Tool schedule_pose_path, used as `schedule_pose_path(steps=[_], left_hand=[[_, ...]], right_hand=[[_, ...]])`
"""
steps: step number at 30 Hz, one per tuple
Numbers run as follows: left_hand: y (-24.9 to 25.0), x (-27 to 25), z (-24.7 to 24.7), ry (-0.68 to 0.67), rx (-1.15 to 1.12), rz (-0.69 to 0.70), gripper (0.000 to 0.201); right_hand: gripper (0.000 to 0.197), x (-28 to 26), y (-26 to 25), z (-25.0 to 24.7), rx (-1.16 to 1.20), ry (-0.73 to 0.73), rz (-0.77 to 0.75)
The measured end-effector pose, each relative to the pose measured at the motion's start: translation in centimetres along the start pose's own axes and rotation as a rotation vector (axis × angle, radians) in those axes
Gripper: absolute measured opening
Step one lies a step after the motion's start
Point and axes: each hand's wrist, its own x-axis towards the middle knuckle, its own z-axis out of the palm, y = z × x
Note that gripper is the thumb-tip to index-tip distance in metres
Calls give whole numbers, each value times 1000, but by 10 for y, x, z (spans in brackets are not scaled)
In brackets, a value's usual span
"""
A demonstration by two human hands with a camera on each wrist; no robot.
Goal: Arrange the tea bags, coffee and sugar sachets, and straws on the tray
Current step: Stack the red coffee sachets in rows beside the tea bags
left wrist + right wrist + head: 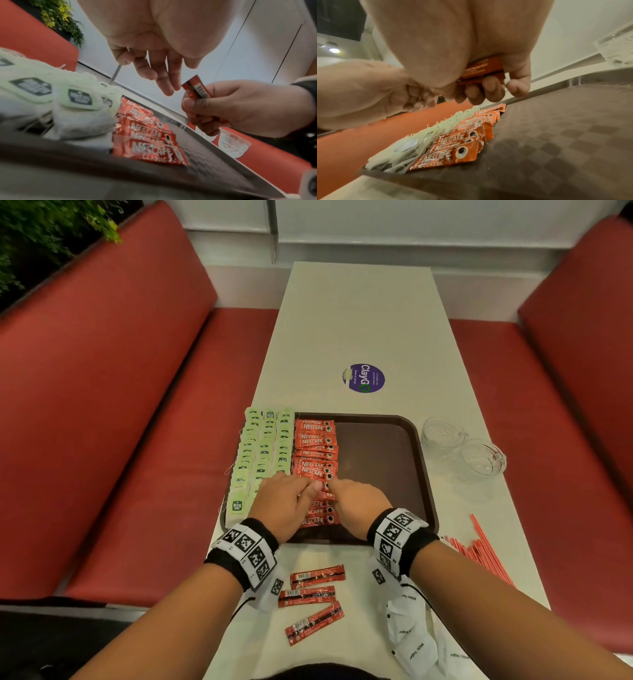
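Note:
A brown tray (376, 460) holds rows of green tea bags (263, 450) on its left part and, beside them, a column of red coffee sachets (315, 446). Both hands hover over the near part of that column. My right hand (337, 484) grips a small bundle of coffee sachets (197, 89) in its curled fingers, which the right wrist view shows against the palm (482, 67). My left hand (310, 486) has relaxed, extended fingers (163, 83) that reach to the tip of the held bundle and hold nothing. Three loose coffee sachets (315, 597) lie on the table before the tray.
White sugar sachets (411, 635) are piled at the near right of the table. Red-striped straws (479, 553) lie to the right of the tray. Two glass bowls (462, 446) stand beyond the tray's right rim. Red bench seats flank the table.

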Motion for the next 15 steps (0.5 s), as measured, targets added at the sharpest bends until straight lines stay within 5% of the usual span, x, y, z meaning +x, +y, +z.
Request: schedule_pose_path(steps=[6,11,15], left_hand=[[1,-5,-4,-60,-94,58,20],[-21,-11,-1,-67,-19,-144,10],[-28,-21,11,-170,102,-125,8]], right_hand=[[18,-6,-8,2,194,80,-56],[36,-14,0,5,163,119,-50],[30,-26,7,9,133,4,-19]])
